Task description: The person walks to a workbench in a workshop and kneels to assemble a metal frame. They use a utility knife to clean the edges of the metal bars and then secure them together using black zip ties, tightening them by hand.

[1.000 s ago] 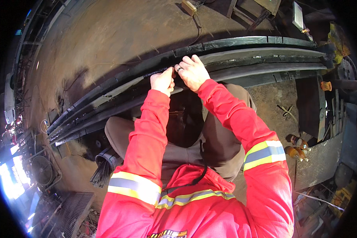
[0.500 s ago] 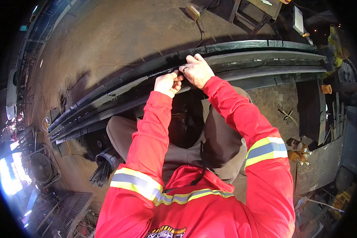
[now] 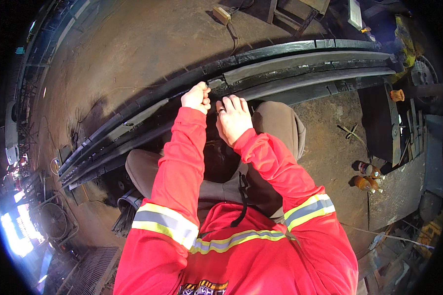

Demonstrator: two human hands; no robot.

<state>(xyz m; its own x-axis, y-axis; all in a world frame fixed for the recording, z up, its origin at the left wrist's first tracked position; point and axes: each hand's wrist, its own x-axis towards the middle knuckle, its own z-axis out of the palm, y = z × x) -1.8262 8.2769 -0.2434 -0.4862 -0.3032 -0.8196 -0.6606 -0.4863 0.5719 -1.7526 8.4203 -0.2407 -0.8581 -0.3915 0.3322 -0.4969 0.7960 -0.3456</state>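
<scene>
Long, dark, curved metal beam [image 3: 275,65], with ridges running along it, lies across in front of me. My left hand [image 3: 196,98] is closed above its middle. A small dark bit shows at the fingertips, too small to name. My right hand [image 3: 233,119], with a ring on one finger, is over the near side of the beam, close to my lap. Its fingers are slightly bent and a little apart, and I see nothing held in them; the thumb is hidden. The two hands are apart.
Amber bottles [image 3: 364,183] lie on the floor at right, near a crossed metal piece [image 3: 350,132]. A bundle of thin dark rods [image 3: 126,216] sits in a container by my left knee. A fan [image 3: 53,219] stands far left, and a wooden frame [image 3: 295,20] at the back.
My right hand has come off the beam's far ridge and drawn back toward my lap. My left hand remains closed near the middle. The view has shifted slightly.
</scene>
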